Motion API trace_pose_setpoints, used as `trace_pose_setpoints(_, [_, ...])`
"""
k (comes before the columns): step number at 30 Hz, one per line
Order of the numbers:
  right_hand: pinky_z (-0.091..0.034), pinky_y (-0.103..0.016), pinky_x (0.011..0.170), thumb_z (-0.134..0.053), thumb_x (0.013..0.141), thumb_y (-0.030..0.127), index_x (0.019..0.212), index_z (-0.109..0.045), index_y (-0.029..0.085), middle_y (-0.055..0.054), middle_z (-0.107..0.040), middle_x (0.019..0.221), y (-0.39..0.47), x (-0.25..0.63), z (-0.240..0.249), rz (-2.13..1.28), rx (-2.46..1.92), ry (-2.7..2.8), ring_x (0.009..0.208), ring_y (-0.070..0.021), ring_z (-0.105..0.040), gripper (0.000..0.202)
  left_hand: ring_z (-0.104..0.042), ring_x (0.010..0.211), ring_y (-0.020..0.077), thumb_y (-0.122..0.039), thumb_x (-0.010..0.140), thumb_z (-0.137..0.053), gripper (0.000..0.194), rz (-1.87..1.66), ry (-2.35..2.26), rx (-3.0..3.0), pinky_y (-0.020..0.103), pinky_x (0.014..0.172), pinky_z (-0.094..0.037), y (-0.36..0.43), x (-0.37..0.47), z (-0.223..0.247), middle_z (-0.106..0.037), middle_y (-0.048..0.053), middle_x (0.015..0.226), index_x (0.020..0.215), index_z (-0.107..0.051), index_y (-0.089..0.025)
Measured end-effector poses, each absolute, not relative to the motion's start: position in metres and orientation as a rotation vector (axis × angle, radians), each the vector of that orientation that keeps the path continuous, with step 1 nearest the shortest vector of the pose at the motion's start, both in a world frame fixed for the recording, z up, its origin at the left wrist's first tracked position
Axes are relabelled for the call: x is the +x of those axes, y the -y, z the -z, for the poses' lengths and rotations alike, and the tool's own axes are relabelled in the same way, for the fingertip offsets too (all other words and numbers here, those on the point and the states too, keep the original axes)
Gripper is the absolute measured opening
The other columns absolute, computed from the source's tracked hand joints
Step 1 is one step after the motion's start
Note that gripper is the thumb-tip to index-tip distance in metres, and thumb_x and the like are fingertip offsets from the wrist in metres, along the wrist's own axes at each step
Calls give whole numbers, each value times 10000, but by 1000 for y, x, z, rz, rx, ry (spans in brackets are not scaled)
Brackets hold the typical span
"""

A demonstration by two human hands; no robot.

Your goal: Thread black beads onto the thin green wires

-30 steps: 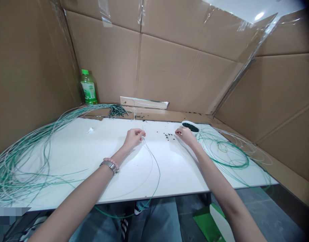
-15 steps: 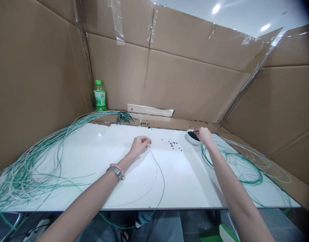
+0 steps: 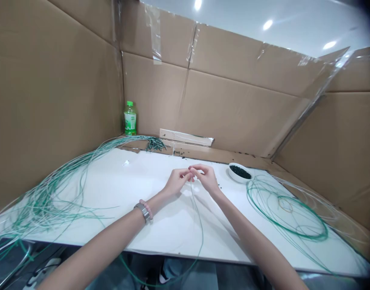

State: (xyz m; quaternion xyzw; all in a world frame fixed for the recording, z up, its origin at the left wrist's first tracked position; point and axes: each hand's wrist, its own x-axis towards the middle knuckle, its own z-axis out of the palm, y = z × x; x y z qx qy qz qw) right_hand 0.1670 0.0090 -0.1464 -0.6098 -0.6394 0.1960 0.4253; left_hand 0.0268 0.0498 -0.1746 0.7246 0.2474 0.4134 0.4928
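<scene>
My left hand is closed in a pinch on a thin green wire over the middle of the white table. From those fingers the wire curves down past the front edge and loops below it. My right hand meets the left at the fingertips, thumb and finger pinched at the wire's upper end. Whatever small thing it may hold is hidden. To the right stands a white bowl filled with small black beads. A few loose beads show beside my right wrist.
Many green and white wires spread over the table's left side, their dark bundled ends at the back. A coil of green wire lies at right. A green bottle stands in the back left corner. Cardboard walls surround the table.
My right hand has left the bead bowl and come left to my left hand, fingertips now together at the wire. The whole view has shifted slightly.
</scene>
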Motion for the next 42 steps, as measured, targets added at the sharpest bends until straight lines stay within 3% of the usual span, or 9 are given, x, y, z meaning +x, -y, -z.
trace_pose_setpoints(8, [-533, -325, 765, -514, 916, 356, 1038, -600, 166, -60, -616, 1038, -1, 159, 165, -762, -1213, 1325, 868, -142, -603, 242, -603, 782, 135, -366, 913, -505, 281, -957, -576, 1682, 321, 741, -519, -52, 39, 184, -617, 35, 844, 902, -600, -102])
trace_pose_setpoints(13, [-529, -337, 769, -512, 920, 366, 1093, -568, 139, -65, -604, 1042, -2, 173, 159, -807, -1028, 1066, 884, -149, -609, 292, -575, 668, 99, -370, 922, -489, 286, -647, -512, 1667, 258, 621, -514, -62, 35, 184, -598, 26, 817, 968, -580, -102])
trace_pose_setpoints(17, [-504, -229, 594, -497, 929, 358, 1017, -573, 138, -22, -597, 873, 7, 218, 129, -764, -905, 944, 669, -81, -564, 249, -518, 574, 70, -392, 924, -479, 308, -398, -491, 1740, 209, 530, -467, -84, 10, 176, -565, 3, 739, 917, -577, -100])
trace_pose_setpoints(20, [-374, -148, 432, -491, 934, 348, 928, -561, 130, 38, -511, 689, 26, 255, 112, -745, -867, 919, 489, -28, -423, 229, -501, 560, 64, -372, 913, -506, 283, -268, -535, 1822, 200, 519, -452, -108, -24, 164, -553, -5, 719, 883, -576, -100])
trace_pose_setpoints(24, [-272, -128, 376, -601, 854, 374, 837, -549, 139, 77, -407, 566, 56, 292, 112, -781, -962, 965, 428, -16, -321, 241, -529, 606, 78, -357, 902, -528, 262, -151, -675, 1919, 219, 557, -474, -132, -81, 142, -571, 5, 758, 894, -582, -100])
trace_pose_setpoints(27, [-291, -148, 377, -802, 617, 426, 696, -551, 156, 40, -471, 531, 75, 309, 118, -798, -1126, 1037, 438, -30, -342, 377, -551, 637, 92, -384, 906, -513, 293, -58, -814, 1972, 234, 581, -489, -138, -121, 128, -584, 14, 783, 913, -590, -101])
trace_pose_setpoints(29, [-319, -174, 392, -831, 554, 446, 681, -585, 163, -9, -544, 532, 84, 314, 120, -793, -1255, 1099, 453, -58, -389, 396, -564, 654, 100, -400, 913, -495, 315, 20, -905, 2000, 246, 598, -499, -138, -142, 122, -592, 19, 796, 921, -594, -101])
trace_pose_setpoints(36, [-311, -227, 455, -750, 645, 487, 684, -642, 142, -74, -649, 581, 89, 271, 116, -795, -1543, 1416, 482, -102, -429, 363, -610, 852, 166, -330, 891, -548, 270, 142, -1192, 2154, 335, 749, -535, -127, -158, 124, -616, 55, 976, 1028, -593, -102])
trace_pose_setpoints(42, [-282, -216, 483, -606, 785, 514, 793, -579, 145, -23, -650, 664, 79, 211, 124, -689, -1507, 1530, 478, -73, -396, 370, -498, 1141, 247, -289, 868, -568, 291, -425, -1191, 2343, 483, 972, -413, -78, -96, 116, -527, 108, 1221, 1110, -564, -127])
